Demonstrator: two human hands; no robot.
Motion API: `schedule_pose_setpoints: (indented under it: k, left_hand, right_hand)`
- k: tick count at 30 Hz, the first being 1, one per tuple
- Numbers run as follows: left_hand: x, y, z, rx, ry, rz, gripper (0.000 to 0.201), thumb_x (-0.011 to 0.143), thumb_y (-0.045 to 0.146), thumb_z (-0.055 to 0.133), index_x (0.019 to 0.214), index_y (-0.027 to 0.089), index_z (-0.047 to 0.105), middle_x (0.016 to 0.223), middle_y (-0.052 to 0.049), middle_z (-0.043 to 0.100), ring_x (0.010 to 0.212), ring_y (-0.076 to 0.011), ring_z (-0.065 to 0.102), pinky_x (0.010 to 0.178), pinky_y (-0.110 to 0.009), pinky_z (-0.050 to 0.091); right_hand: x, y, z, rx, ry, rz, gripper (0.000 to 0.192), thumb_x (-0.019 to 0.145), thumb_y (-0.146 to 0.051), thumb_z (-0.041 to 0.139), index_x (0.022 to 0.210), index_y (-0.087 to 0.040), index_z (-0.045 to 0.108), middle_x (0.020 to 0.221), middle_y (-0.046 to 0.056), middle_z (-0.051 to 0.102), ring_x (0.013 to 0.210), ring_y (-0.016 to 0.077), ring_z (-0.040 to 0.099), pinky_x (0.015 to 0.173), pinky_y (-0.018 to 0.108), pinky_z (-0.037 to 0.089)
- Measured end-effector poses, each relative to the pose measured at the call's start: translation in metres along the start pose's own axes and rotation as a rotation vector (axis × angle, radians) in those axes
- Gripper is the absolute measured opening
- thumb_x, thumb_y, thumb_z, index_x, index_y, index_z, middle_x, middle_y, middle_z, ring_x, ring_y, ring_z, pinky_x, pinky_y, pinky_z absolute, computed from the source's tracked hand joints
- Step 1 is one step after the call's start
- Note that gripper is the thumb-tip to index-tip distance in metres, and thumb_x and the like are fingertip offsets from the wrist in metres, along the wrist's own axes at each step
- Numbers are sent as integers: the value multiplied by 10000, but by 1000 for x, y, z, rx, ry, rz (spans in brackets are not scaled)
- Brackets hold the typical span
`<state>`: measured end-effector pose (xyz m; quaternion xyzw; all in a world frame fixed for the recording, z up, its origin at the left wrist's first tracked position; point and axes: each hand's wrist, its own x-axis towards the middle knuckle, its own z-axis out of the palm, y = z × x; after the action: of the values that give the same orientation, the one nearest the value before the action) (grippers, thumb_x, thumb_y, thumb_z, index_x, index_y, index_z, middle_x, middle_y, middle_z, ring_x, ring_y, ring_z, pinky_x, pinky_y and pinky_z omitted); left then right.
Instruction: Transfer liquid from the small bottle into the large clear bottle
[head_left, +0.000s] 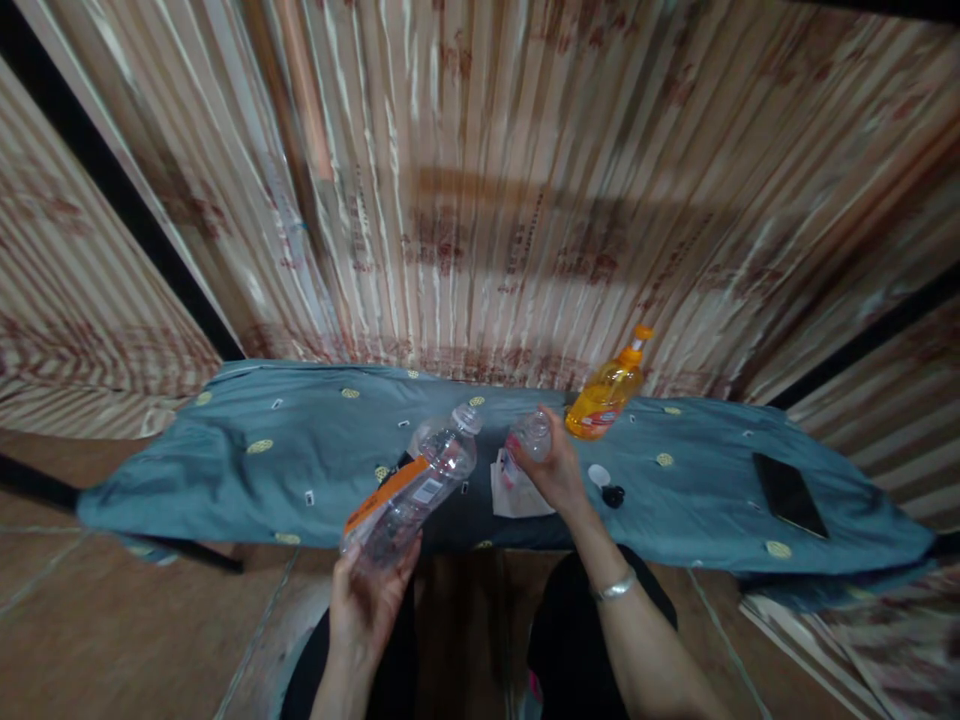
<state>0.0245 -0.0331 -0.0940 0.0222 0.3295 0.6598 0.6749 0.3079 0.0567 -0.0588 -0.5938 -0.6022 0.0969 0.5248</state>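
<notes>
My left hand (375, 600) is wrapped around the lower end of a large clear plastic bottle (450, 455) with an orange label strip. The bottle tilts up and to the right, its neck pointing away from me; I see no liquid in it. My right hand (559, 470) grips a smaller clear plastic container (532, 432) with a pink patch, partly covered by the fingers. Beneath that container lies a beige folded cloth or bag (517, 500). Just right of my right hand are a white round disc (598, 475) and a small black object (613, 496).
A bottle of yellow-orange liquid (600, 400) with an orange cap leans at the table's back edge. A dark phone (789, 493) lies at the right. Blue-green patterned cloth covers the low table (225, 470). Striped curtains (480, 200) hang behind, with black poles (120, 190) at the sides.
</notes>
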Motion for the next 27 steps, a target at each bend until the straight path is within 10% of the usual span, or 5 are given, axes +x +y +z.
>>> schedule_pose_setpoints:
  k: [8,15,27]
  left_hand:
    - [17,-6,18,9,37,-47,309,683,335,783,974,232,781,976,-95,849,878,-328,822,766,-425,692]
    - [24,-4,15,5,43,-59,354,670,293,790,1011,201,767,1008,-124,838,882,-342,816,790,-445,687]
    - [19,5,6,25,104,-79,359,682,339,738,1011,197,752,954,-122,834,833,-342,811,737,-465,688]
  right_hand:
    - [-4,-9,0,-21,-29,-36,877,834,-444,761,1558,-121,387,1414,234,684,1214,353,735,1035,516,603]
    - [-1,-9,-8,-109,-10,82,592,798,-471,777,1305,-222,602,1147,125,796,958,331,785,853,467,639]
    - [8,5,-26,89,-215,140,602,720,-312,736,1302,-220,611,1215,83,761,1108,297,735,1055,479,561]
